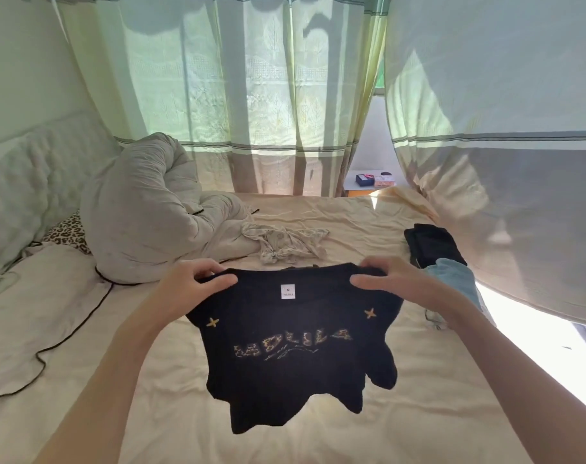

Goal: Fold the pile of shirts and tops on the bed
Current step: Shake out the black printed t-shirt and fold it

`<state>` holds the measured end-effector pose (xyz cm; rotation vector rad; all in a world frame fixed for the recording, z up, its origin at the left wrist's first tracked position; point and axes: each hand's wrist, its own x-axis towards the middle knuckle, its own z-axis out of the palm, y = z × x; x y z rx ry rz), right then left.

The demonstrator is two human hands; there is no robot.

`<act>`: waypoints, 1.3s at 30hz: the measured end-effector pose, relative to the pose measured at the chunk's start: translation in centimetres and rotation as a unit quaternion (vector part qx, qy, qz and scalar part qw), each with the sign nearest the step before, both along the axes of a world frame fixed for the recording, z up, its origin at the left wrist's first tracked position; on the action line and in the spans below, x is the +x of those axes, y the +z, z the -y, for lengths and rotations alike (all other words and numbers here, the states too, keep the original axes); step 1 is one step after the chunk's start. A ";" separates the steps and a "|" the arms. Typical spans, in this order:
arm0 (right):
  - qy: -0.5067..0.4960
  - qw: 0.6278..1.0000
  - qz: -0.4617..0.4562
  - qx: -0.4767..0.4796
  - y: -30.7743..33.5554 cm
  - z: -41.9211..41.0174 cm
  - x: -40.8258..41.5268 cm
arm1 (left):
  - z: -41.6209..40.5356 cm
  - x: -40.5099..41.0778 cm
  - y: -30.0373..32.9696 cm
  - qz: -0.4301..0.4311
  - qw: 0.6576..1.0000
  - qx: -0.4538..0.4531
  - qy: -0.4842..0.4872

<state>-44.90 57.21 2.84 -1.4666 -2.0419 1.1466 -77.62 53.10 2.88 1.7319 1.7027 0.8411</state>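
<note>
The black top (295, 346) hung in the air over the middle of the bed (318, 430), held up by its upper edge. The left hand (198, 284) pinched the shoulder at about ten o'clock of the garment, fingers curled over the hem and thumb in front; the right hand (382, 279) pinched the other shoulder at about two o'clock in the same way. A white size label (287, 291) showed just under the neckline, and the leopard-print lettering read mirrored, so the top looked to be inside out or seen from its back. The lower hem hung uneven and clear of the sheet.

At twelve o'clock from the top lay a crumpled pale garment (285, 242), not yet folded. At two o'clock, near the bed's far right side, sat a dark folded item (434, 242) with a light blue piece (459, 279) just beside it. A bunched duvet (144, 222) filled the ten o'clock corner.

The step in hand seemed to be shaking out and squaring the top before folding. The next move would likely call for lowering it flat onto the bare sheet below, smoothing the hem, then bringing the sides inward
</note>
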 end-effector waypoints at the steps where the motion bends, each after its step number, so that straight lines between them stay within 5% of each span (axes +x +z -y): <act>1: 0.017 1.000 0.008 -0.019 -0.6 0.3 0.4 | 0.9 -0.1 -0.8 0.002 0.999 -0.034 -0.008; 8: -0.003 0.998 0.029 -0.053 -6.3 3.3 0.4 | 6.7 -2.1 -7.2 0.032 0.983 -0.179 -0.006; 16: -0.035 0.991 -0.089 -0.088 -7.1 4.2 -1.4 | 10.0 -2.4 -7.8 0.001 0.987 -0.124 0.107; 21: 0.004 0.998 -0.031 -0.055 -8.8 0.5 -6.2 | 8.9 -5.2 -9.2 -0.088 0.973 -0.152 0.152; 25: 0.061 0.997 0.055 0.004 -11.9 -3.1 -11.7 | 8.8 -9.5 -12.0 -0.073 0.973 -0.151 0.160; 31: 0.121 0.980 0.146 0.061 -21.5 -10.7 -23.5 | 4.1 -17.2 -22.2 -0.090 0.948 -0.131 0.275; 39: 0.152 0.967 0.185 0.091 -40.0 -20.8 -40.5 | -5.1 -30.0 -39.4 -0.199 0.923 -0.129 0.301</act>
